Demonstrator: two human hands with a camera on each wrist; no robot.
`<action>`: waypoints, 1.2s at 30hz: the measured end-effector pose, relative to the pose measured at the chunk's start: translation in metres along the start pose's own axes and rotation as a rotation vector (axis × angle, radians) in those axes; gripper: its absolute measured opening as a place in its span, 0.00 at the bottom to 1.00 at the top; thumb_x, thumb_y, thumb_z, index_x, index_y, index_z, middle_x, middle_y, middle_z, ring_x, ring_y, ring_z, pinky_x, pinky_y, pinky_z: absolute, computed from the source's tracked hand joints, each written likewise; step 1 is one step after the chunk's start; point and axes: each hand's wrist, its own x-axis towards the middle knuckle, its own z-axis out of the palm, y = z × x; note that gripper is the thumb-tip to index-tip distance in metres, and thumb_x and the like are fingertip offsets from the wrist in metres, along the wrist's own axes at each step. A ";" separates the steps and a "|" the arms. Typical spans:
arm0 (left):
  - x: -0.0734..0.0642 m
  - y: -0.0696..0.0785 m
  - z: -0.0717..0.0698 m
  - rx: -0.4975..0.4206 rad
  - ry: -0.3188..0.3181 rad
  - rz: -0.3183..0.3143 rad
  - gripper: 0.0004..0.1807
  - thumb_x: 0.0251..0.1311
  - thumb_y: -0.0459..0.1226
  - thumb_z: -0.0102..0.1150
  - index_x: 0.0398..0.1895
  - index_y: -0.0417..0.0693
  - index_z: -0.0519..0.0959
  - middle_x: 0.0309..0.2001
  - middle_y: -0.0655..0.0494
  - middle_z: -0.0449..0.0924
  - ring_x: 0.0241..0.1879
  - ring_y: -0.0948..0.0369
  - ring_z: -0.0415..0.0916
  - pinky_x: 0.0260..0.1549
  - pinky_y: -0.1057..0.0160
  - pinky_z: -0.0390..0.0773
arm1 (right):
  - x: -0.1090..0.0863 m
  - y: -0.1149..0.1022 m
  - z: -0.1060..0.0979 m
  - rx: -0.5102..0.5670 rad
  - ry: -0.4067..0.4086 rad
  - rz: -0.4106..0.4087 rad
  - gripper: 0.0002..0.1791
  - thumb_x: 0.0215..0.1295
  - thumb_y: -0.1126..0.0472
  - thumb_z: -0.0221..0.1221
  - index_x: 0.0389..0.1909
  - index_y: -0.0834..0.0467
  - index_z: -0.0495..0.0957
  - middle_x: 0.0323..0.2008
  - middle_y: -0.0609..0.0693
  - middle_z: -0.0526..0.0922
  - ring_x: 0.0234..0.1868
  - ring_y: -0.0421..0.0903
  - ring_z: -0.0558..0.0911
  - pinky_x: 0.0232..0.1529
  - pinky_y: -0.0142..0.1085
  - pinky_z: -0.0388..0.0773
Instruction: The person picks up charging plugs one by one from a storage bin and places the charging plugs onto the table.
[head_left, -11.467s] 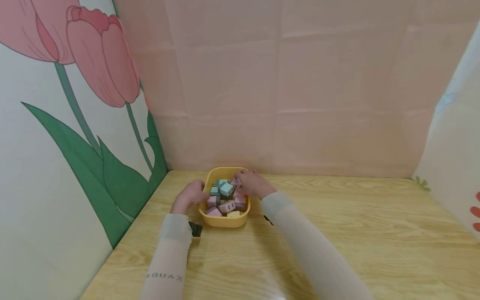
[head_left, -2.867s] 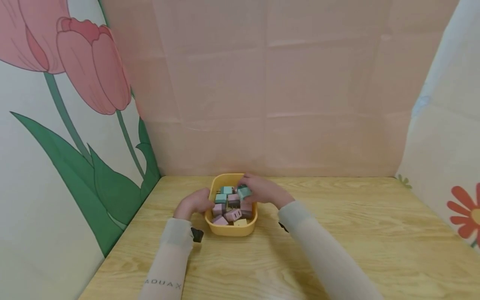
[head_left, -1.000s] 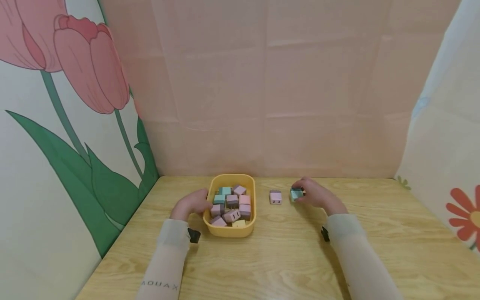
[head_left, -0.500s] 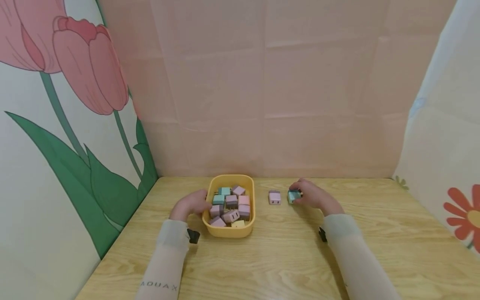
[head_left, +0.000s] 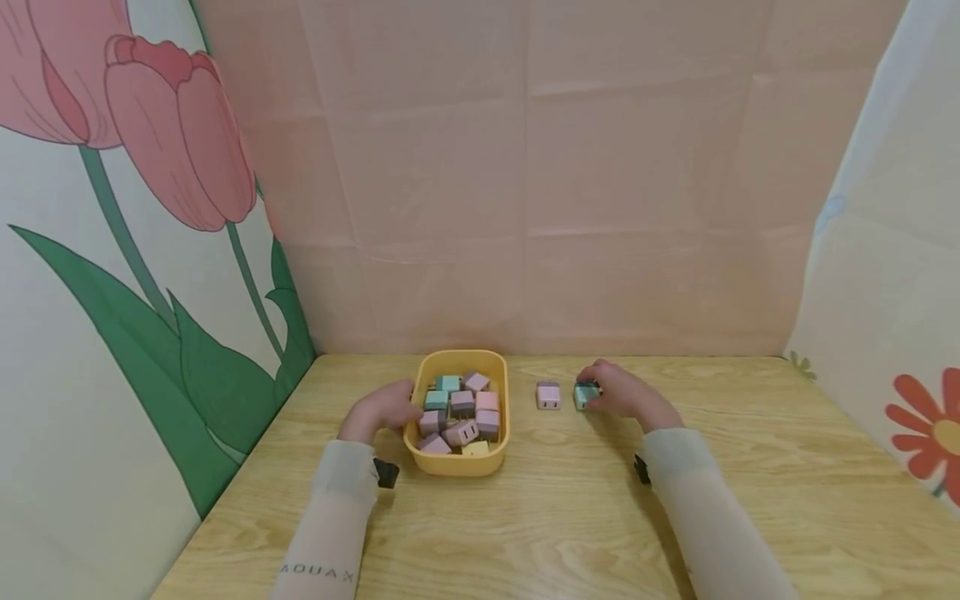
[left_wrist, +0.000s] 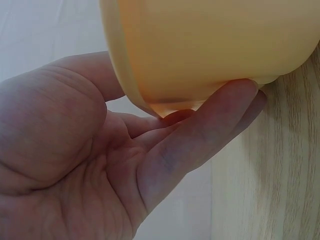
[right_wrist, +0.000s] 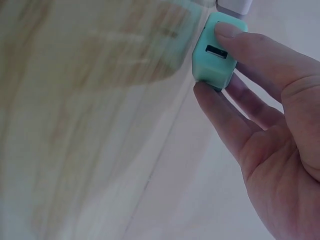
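Observation:
My left hand [head_left: 381, 408] grips the left side of a yellow plastic bin [head_left: 457, 464], with thumb over the rim and fingers against the outer wall in the left wrist view. Inside lie several USB charger plugs in teal, pink, mauve and pale yellow, including a pink one [head_left: 462, 432] with two slots facing out. To the bin's right, a pink charger [head_left: 548, 396] stands on the table. Beside it, my right hand [head_left: 626, 394] pinches a teal charger [right_wrist: 214, 55] between thumb and fingers, right at the tabletop. One USB slot shows on its face.
The wood-grain table [head_left: 525, 525] runs back to a pink cloth backdrop [head_left: 562, 208]. A tulip-print panel [head_left: 112, 292] borders the left side and a flower-print sheet [head_left: 892, 333] the right.
My right hand has carried the teal charger from the bin to the table and shifted it slightly left toward the pink charger, which now stands outside the bin. My left hand stays on the bin.

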 end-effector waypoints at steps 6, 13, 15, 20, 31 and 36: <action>-0.001 0.000 0.001 -0.008 0.004 0.003 0.23 0.67 0.32 0.59 0.64 0.34 0.75 0.49 0.44 0.84 0.40 0.53 0.84 0.40 0.57 0.87 | 0.000 0.000 0.001 -0.006 -0.008 0.014 0.23 0.65 0.69 0.72 0.60 0.70 0.82 0.52 0.65 0.84 0.51 0.57 0.83 0.59 0.57 0.84; -0.001 -0.001 0.002 -0.007 0.004 0.003 0.23 0.67 0.32 0.59 0.64 0.34 0.75 0.49 0.43 0.85 0.40 0.53 0.84 0.41 0.56 0.87 | 0.000 -0.001 0.004 -0.030 -0.028 0.071 0.25 0.66 0.67 0.72 0.63 0.68 0.81 0.56 0.66 0.84 0.56 0.60 0.82 0.65 0.61 0.80; -0.002 -0.001 0.002 -0.011 0.003 0.001 0.23 0.68 0.32 0.59 0.64 0.33 0.75 0.49 0.43 0.85 0.41 0.53 0.84 0.41 0.55 0.88 | -0.001 -0.001 0.002 -0.026 -0.041 0.089 0.27 0.67 0.66 0.72 0.65 0.67 0.80 0.59 0.68 0.83 0.59 0.63 0.82 0.66 0.62 0.79; -0.002 0.001 0.001 -0.006 0.001 -0.007 0.23 0.68 0.33 0.59 0.65 0.34 0.75 0.49 0.43 0.84 0.41 0.53 0.84 0.42 0.56 0.88 | -0.003 -0.002 -0.005 -0.002 -0.058 0.116 0.29 0.68 0.68 0.71 0.68 0.69 0.77 0.63 0.69 0.82 0.63 0.67 0.82 0.67 0.63 0.80; 0.000 0.000 -0.001 -0.006 0.006 0.010 0.22 0.67 0.32 0.59 0.62 0.34 0.76 0.48 0.44 0.84 0.40 0.53 0.84 0.39 0.57 0.86 | 0.002 -0.001 -0.005 -0.014 -0.042 0.093 0.21 0.69 0.69 0.69 0.61 0.69 0.82 0.59 0.67 0.86 0.60 0.63 0.84 0.64 0.61 0.82; -0.001 0.000 0.000 -0.009 0.004 -0.001 0.21 0.67 0.32 0.60 0.62 0.35 0.76 0.48 0.44 0.84 0.41 0.53 0.84 0.41 0.56 0.87 | -0.001 -0.003 -0.003 0.019 -0.042 0.088 0.20 0.68 0.71 0.69 0.60 0.70 0.82 0.58 0.67 0.86 0.60 0.63 0.84 0.65 0.61 0.81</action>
